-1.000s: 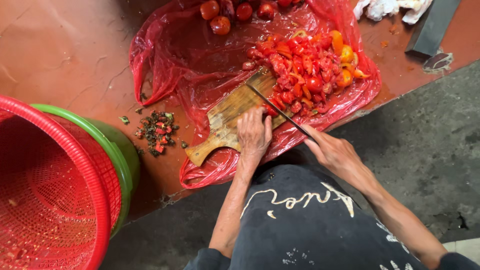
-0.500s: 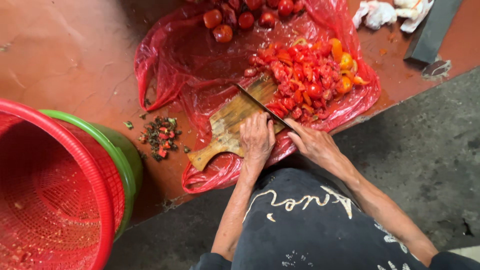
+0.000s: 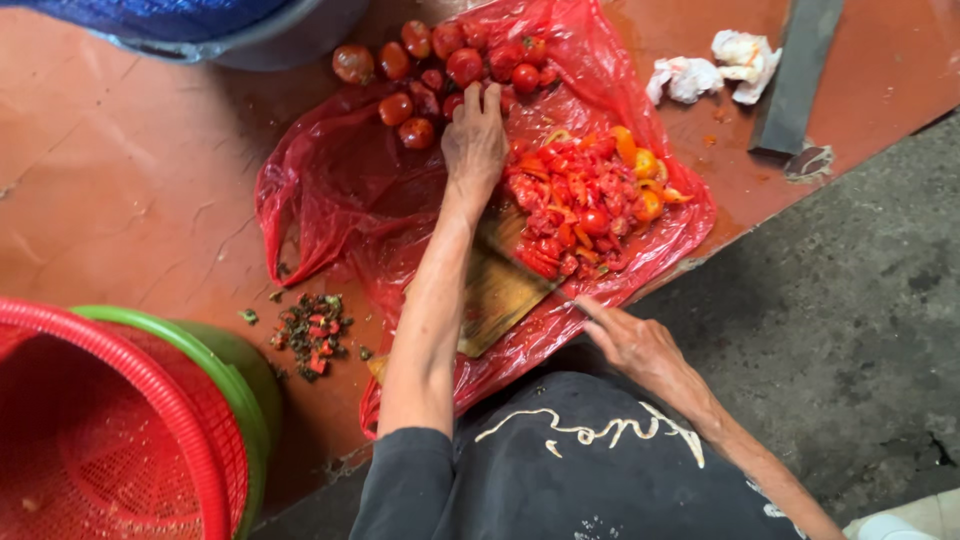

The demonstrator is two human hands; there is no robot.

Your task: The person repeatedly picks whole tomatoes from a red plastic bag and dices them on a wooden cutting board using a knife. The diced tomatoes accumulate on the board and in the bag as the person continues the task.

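Over red plastic sheet, left hand now reaches whole tomatoes (off board).

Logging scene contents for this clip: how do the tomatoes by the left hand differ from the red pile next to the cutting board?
The whole tomatoes at the top of the red plastic sheet are round, intact and dark red; the chopped pile is cut pieces, brighter red with some orange. The whole ones lie loosely scattered, the left hand reaching among them; the chopped pile is heaped together beside the cutting board. Both lie on the sheet.
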